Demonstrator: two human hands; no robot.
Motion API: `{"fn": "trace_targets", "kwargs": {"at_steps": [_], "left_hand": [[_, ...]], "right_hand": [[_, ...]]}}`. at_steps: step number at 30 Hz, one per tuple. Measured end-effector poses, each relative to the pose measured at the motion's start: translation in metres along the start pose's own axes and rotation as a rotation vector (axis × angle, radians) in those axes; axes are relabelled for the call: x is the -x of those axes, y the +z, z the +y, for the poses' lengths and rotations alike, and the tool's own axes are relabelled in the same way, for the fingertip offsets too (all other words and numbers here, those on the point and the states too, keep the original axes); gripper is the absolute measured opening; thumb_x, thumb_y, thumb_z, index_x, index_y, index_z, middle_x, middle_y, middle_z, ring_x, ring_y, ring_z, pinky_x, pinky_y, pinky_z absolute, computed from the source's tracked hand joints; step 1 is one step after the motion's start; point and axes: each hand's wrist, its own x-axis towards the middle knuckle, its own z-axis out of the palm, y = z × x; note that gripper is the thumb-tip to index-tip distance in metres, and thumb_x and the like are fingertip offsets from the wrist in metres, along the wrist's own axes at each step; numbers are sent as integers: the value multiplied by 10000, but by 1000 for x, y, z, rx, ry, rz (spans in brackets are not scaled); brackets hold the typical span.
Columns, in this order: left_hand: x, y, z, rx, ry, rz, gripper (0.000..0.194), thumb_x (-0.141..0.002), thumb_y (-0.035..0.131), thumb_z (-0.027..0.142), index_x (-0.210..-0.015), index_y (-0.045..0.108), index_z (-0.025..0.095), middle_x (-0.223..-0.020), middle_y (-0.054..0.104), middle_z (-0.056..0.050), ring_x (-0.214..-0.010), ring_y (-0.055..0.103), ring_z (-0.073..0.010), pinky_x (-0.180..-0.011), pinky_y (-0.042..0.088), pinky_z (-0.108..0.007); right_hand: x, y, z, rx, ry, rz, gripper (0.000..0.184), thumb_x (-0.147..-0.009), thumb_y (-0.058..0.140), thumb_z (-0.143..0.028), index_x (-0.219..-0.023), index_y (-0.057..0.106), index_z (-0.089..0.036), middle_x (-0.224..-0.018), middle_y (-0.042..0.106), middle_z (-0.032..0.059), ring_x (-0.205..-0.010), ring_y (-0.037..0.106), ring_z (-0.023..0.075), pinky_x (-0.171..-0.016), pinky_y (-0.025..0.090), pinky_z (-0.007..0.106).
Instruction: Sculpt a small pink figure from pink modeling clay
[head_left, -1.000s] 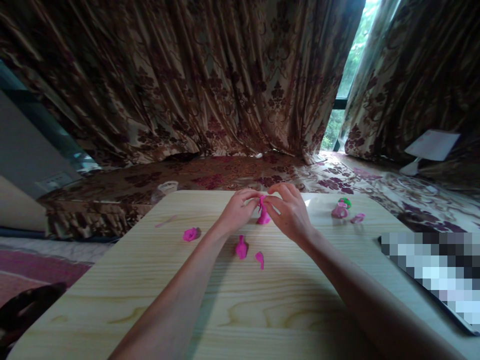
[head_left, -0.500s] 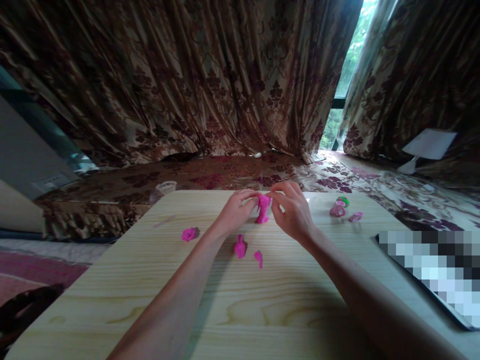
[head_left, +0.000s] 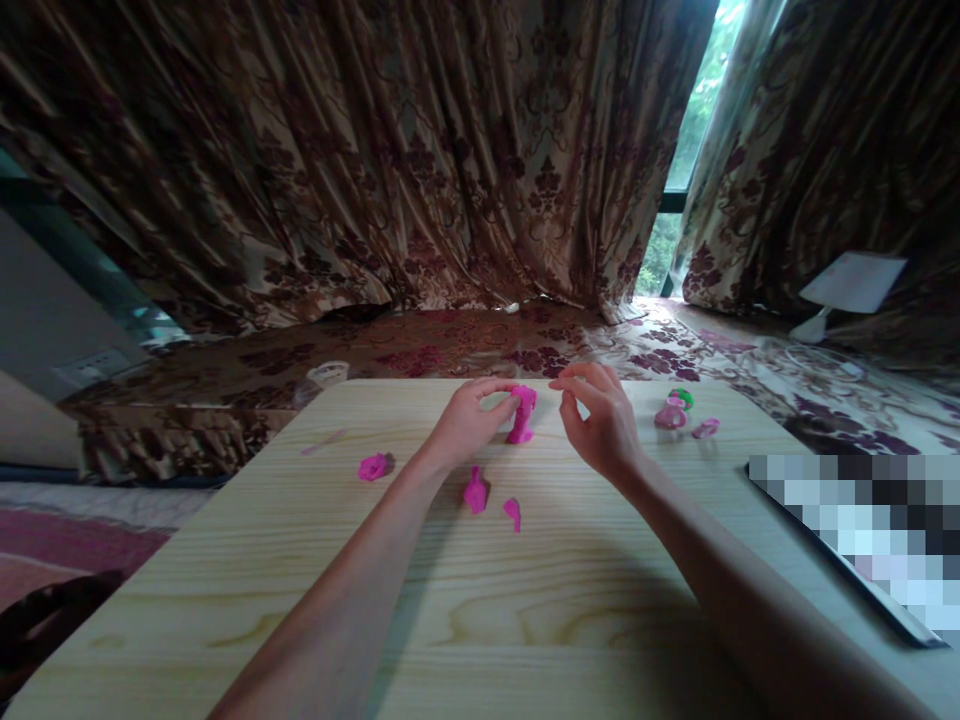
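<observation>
A magenta clay figure (head_left: 521, 413) stands upright on the pale wooden table (head_left: 525, 600) near its far edge. My left hand (head_left: 469, 425) pinches the figure at its upper left side. A little to the figure's right my right hand (head_left: 600, 425) hovers off the clay, thumb and forefinger curled towards each other with nothing between them. Three loose magenta clay bits lie nearer me: a lump at the left (head_left: 372, 466), a taller piece (head_left: 475, 492) and a small petal (head_left: 513, 513).
A pink and green clay model (head_left: 673, 411) with a flat pink scrap (head_left: 705, 429) sits at the table's right. A blurred-out flat device (head_left: 855, 530) lies at the right edge. A small clear cup (head_left: 327, 375) stands behind the far left corner. Patterned curtains hang behind.
My right hand let go of the top of the clay figure and drew back to the right. My left hand stays on the figure.
</observation>
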Motion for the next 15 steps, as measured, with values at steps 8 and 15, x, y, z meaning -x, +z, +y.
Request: {"fn": "trace_targets", "kwargs": {"at_steps": [8, 15], "left_hand": [[1, -12, 4, 68, -69, 88, 344, -808, 509, 417, -983, 670, 168, -1042, 676, -72, -1006, 588, -191, -934, 396, -324], [30, -25, 27, 100, -126, 261, 279, -796, 535, 390, -953, 666, 199, -999, 681, -42, -973, 590, -187, -916, 400, -319]], "right_hand": [[24, -22, -35, -112, 103, -564, 198, -847, 467, -236, -810, 657, -193, -753, 617, 15, -644, 543, 113, -601, 380, 232], [48, -14, -66, 61, 105, -848, 220, -740, 582, -385, -805, 662, -191, -820, 642, 44, -696, 596, 170, -610, 356, 262]]}}
